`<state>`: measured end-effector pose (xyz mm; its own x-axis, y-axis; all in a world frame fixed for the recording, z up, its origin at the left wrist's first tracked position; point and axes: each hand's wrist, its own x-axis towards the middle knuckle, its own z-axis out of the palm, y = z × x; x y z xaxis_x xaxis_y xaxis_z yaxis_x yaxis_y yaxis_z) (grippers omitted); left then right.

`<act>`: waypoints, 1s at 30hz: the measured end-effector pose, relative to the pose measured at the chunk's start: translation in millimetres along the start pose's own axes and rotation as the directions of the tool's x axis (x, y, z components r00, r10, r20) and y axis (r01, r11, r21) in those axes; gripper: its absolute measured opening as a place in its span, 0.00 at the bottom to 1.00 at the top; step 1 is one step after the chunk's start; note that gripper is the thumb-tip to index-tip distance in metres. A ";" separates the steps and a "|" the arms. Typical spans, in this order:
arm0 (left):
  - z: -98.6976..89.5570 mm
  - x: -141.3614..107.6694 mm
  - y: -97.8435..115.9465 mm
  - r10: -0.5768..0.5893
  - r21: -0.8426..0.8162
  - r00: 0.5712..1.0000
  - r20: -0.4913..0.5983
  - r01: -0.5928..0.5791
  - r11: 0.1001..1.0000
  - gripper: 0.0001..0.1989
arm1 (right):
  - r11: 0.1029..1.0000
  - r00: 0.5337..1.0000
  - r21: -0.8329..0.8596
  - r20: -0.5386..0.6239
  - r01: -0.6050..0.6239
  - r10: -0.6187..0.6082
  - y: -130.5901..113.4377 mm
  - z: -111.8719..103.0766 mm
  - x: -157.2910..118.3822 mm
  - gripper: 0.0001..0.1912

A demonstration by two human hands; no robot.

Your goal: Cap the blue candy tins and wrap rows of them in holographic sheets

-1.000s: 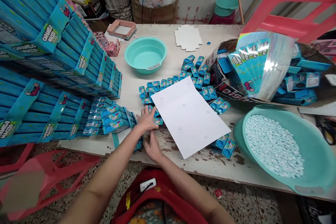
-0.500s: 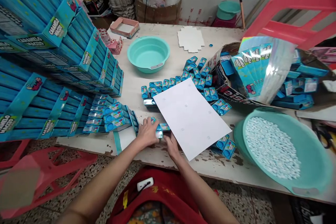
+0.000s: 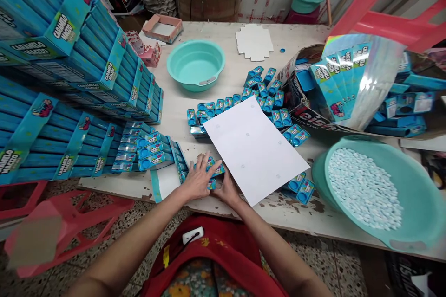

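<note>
Between my hands, at the table's front edge, stands a small group of blue candy boxes with their ends facing up. My left hand lies over the group from the left, fingers bent round the boxes. From the right my right hand presses against them, its fingertips partly hidden beside the white sheet. That sheet rests tilted on top of more upright candy boxes. Left of my left hand, a blue display tray stands beside stacked candy boxes.
Tall stacks of filled display trays rise at the left. A turquoise basin sits at the back, and a larger basin of pale candies at the right. Behind it is a carton of blue boxes. A white cardboard cutout lies at the back.
My left hand has shifted slightly, its fingers now spread further over the boxes. A box that showed its shiny side now shows its blue end upward. The whole view has tilted a little.
</note>
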<state>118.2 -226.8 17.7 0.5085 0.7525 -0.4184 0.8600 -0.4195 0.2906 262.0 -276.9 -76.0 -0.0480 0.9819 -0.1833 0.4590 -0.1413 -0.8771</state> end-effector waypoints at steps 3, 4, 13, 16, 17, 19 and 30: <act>5.9 -0.5 8.2 -0.089 0.021 0.994 -0.056 0.090 0.996 0.55 | 0.992 0.994 -0.061 -0.010 0.111 -0.112 12.4 7.0 -1.2 0.49; 6.9 -0.4 9.9 -0.073 0.033 0.995 -0.067 0.075 0.997 0.54 | 0.985 0.987 -0.052 0.005 0.161 -0.161 15.4 9.8 -1.2 0.50; 14.6 -5.2 9.0 -0.142 0.089 0.978 -0.151 0.157 0.984 0.56 | 0.971 0.969 0.008 0.067 0.239 -0.239 16.2 15.7 14.2 0.58; 16.6 -0.9 8.8 -0.181 0.078 0.969 -0.168 0.196 0.977 0.56 | 0.954 0.947 0.016 0.116 0.300 -0.300 15.8 14.2 23.0 0.54; 16.1 1.5 8.2 -0.181 0.071 0.967 -0.178 0.196 0.978 0.54 | 0.951 0.944 0.013 0.115 0.310 -0.309 15.6 14.5 24.9 0.53; 15.2 5.5 6.7 -0.175 0.049 0.964 -0.201 0.188 0.981 0.52 | 0.952 0.949 -0.007 0.089 0.305 -0.304 15.0 16.0 26.5 0.50; 40.5 2.9 9.4 -0.317 -0.158 0.872 -0.374 0.276 0.948 0.51 | 0.963 0.961 -0.025 0.071 0.268 -0.266 9.0 15.9 27.9 0.50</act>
<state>129.5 -249.1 -15.6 0.1548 0.9786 -0.1353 0.9489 -0.1092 0.2961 250.7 -252.8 -96.1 -0.2309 0.9727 0.0252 0.4511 0.1300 -0.8830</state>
